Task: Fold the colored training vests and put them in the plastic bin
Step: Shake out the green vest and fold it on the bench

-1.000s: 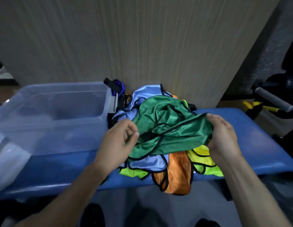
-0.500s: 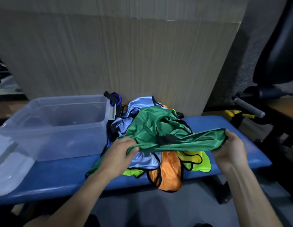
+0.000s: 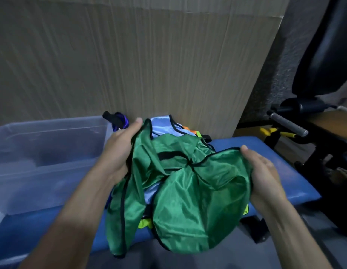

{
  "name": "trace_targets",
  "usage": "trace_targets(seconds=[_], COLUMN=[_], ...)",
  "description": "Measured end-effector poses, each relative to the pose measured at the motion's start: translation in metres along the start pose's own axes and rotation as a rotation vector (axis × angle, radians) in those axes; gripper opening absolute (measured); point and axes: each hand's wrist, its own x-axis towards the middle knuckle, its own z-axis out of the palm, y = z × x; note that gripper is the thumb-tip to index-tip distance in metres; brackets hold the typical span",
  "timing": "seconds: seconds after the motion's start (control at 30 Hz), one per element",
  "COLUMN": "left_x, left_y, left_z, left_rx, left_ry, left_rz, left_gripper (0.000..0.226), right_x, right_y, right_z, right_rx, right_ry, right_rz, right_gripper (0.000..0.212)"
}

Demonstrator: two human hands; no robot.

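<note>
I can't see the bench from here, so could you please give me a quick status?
Both hands, left and right, gripping the green vest, unfolded. Plastic bin to the left. Other vests piled behind.

open plastic bin (image 3: 52, 144) left; vest pile (image 3: 168, 129) beside its right wall

Both hands have lifted the green vest (image 3: 188, 191) clear of the pile.
</note>
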Motion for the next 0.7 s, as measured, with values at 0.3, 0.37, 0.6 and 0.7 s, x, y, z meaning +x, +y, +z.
trace_targets(seconds=[0.3, 0.37, 0.6, 0.7], left_x=[0.007, 0.008, -0.008, -0.011], left_y=[-0.018, -0.023, -0.025, -0.026], left_z=[-0.014, -0.013, -0.026, -0.037], left_rx=[0.135, 0.356, 0.499, 0.560], left_ry=[-0.450, -0.426, -0.343, -0.310], left_rz=[0.114, 0.217, 0.212, 0.148], left_gripper=[0.035, 0.022, 0.025, 0.065], right_x=[0.000, -0.005, -0.022, -0.034], right_y=[0.004, 0.008, 0.014, 0.018], right_z=[0.031, 0.042, 0.052, 0.056], right_rx=[0.119, 0.084, -0.110, -0.240], right_ry=[-0.193, -0.312, -0.669, -0.705], right_rz=[-0.011, 0.002, -0.085, -0.219], right_gripper=[0.011, 0.022, 0.025, 0.024])
